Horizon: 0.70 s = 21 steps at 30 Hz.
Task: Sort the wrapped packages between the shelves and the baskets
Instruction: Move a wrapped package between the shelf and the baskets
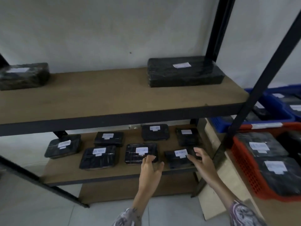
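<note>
Several black wrapped packages with white labels lie on the lower shelf [68, 170]. My left hand [150, 168] hovers with loosely spread fingers at the front edge of the middle front package [138, 158] and holds nothing. My right hand [201, 160] reaches to the right end of the front right package [175, 159], fingers spread over it and thumb by its label; no firm grip shows. Two bigger packages sit on the upper shelf [101, 93], one at the left [24, 76] and one at the right [184, 71]. More packages fill a red basket [244, 167] and blue baskets [276, 116] at the right.
Black metal uprights [254, 88] of the rack stand between the shelves and the baskets. A brown board [211, 199] leans by the rack's right foot. The floor below is white tile, and a pale wall is behind the shelves.
</note>
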Each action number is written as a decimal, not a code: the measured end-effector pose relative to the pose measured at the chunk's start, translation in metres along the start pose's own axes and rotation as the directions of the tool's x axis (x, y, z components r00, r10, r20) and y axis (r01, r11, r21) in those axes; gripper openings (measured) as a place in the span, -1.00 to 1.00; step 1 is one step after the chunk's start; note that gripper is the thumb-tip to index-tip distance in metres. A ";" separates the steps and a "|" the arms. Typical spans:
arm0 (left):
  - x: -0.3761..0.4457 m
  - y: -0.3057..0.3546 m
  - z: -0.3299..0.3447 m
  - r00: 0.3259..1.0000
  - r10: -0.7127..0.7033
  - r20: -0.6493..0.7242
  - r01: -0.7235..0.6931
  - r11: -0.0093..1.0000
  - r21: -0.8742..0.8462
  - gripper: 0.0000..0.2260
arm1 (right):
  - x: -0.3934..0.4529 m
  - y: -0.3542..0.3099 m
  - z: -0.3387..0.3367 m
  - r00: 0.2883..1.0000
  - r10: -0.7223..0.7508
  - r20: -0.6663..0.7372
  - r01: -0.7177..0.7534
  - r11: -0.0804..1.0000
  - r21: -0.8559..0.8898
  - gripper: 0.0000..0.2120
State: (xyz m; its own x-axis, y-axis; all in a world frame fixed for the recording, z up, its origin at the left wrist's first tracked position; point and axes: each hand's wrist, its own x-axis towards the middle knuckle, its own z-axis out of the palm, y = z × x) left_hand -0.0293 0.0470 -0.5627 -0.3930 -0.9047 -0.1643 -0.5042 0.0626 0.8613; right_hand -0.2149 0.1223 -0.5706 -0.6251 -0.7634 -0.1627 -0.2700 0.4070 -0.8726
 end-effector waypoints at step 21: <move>0.110 -0.106 0.157 0.988 -0.146 0.049 0.149 0.985 -0.090 -0.69 | 0.115 0.157 0.035 0.975 0.198 -0.103 -0.191 0.979 0.076 -0.55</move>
State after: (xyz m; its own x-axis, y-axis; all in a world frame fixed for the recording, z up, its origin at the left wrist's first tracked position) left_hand -0.1391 0.0070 -0.7477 -0.3525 -0.8825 -0.3112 -0.4862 -0.1114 0.8667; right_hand -0.3031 0.0810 -0.7421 -0.7382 -0.6119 -0.2838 -0.0895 0.5059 -0.8579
